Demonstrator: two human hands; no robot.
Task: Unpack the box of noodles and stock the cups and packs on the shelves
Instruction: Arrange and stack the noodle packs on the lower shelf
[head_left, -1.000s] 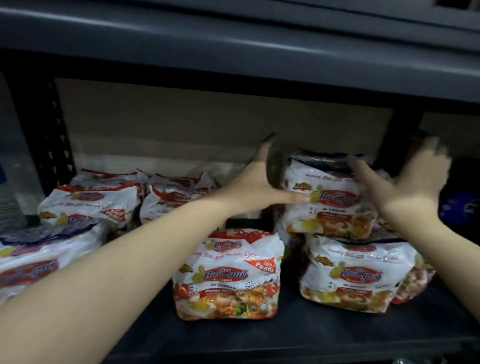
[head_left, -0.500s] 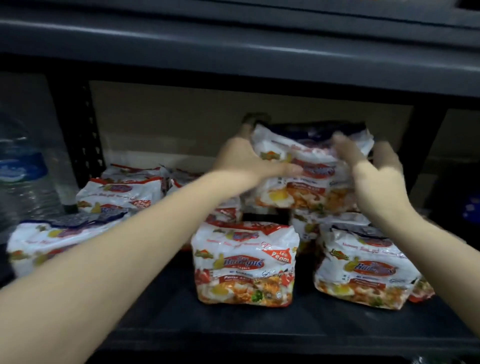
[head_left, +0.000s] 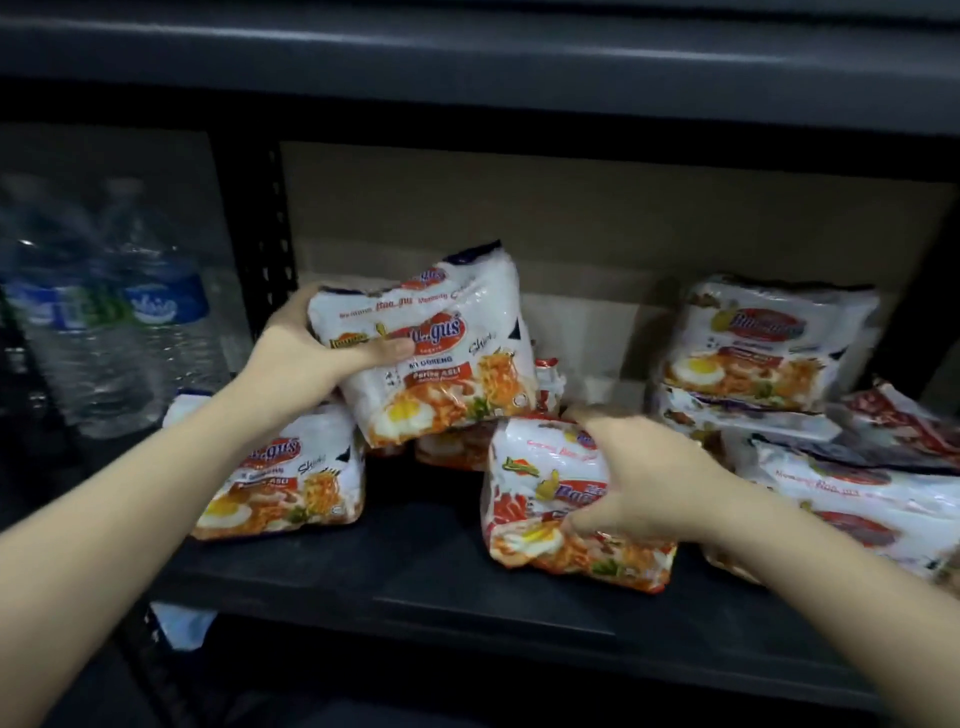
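Well, over at the far left stand some water bottles (head_left: 150, 312) in the neighbouring bay, past the black upright of the rack. On the shelf (head_left: 415, 571) itself, the leftmost noodle pack (head_left: 291, 478) stands upright near the front edge. Just above it the person's left hand (head_left: 306, 358) grips a raised pack (head_left: 441, 353), thumb curled across its printed face and fingers behind, holding it clear of the board. To the right the right hand (head_left: 644, 483) is clamped over the top of a front pack (head_left: 550, 509) that rests on the shelf, fingers wrapped round its upper edge. Farther right, a stack of packs (head_left: 769, 358) sits toward the back, and more packs (head_left: 857, 499) lie flat and jumbled at the right edge. Judging by this, a good share of the packs is on the shelf already, though loosely arranged; two are in hand and need settling. No cups show here, and the box is out of sight, so I cannot tell how much remains.
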